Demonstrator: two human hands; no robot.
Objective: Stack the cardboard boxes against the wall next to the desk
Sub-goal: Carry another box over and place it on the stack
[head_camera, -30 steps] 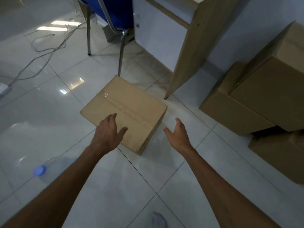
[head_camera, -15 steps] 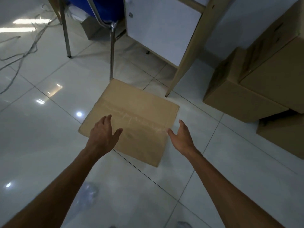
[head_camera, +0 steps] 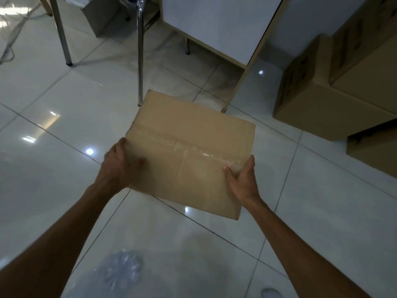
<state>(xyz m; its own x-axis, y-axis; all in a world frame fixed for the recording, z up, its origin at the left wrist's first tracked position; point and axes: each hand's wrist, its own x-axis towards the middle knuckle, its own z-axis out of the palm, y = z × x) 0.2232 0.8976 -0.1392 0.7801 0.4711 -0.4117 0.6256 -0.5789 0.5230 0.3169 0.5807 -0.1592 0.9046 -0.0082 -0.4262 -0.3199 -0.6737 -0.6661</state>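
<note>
Both hands have closed in since a second ago: my left hand (head_camera: pixel 120 166) and right hand (head_camera: pixel 242 179) now grip opposite edges of the taped cardboard box (head_camera: pixel 189 151), fingers wrapped on it, above the tiled floor (head_camera: pixel 64 125), near the bench (head_camera: pixel 214 29), left of stacked boxes (head_camera: pixel 335 82).

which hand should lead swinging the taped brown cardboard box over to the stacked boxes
Probably the right hand. It grips the taped brown cardboard box on the side facing the stacked cardboard boxes by the white wall. The left hand holds the far side, so it would follow and steady.
</note>
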